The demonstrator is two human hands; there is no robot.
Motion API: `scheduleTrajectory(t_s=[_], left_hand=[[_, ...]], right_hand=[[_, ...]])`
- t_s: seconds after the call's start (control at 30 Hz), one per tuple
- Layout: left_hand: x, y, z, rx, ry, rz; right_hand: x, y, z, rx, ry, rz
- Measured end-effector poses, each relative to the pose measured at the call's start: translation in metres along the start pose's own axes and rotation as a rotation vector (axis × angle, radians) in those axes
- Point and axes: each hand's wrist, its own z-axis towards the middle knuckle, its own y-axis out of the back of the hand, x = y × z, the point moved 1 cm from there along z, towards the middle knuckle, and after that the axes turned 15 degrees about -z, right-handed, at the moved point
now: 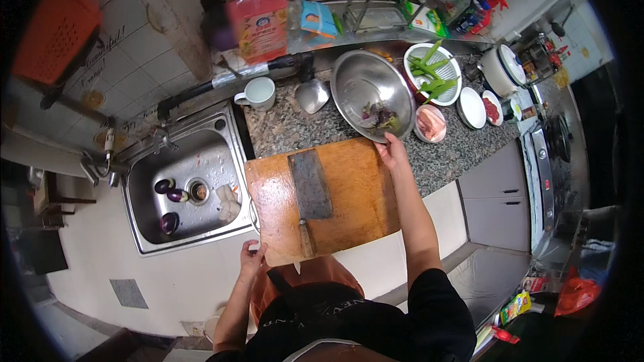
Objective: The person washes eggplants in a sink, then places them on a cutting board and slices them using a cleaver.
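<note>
While the left hand (251, 259) grips the cutting board (364, 204) at seven o'clock, the nearer right hand (392, 152) pinches the steel bowl (367, 84) by its rim. The bowl lies toward the right hand's eleven.

You wear a black short-sleeved cloth top (386, 312). Its loose, dark right sleeve (439, 298) ends in a wide hem near your elbow, leaving your slender right forearm (417, 228) bare. On the left, only a small black piece of sleeve (226, 356) shows at the near edge, and your left forearm (233, 312) is bare beyond it. White printed lettering (342, 300) crosses the front of the black cloth. A pale, thin curved band (322, 344) arcs at the near side. Farther off, smooth rust-orange cloth (342, 273) covers your lower body. Your left hand (251, 259) and right hand (393, 152) are bare.
</note>
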Motion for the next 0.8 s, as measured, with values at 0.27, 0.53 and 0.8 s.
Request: scheduleTrajectory(t_s=[0.27, 0.53, 0.8], left_hand=[[-0.009, 0.007, 0.017, 0.032, -0.074, 0.034], [-0.009, 0.015, 0.022, -0.039, -0.218, 0.221], [-0.094, 0.056, 0.041, 0.207, -0.354, 0.502]], right_hand=[[0.011, 0.007, -0.016, -0.029, 0.051, -0.203], [-0.016, -0.038, -0.092, -0.083, 0.218, -0.630], [-0.120, -0.080, -0.213, 0.325, 0.337, -1.222]])
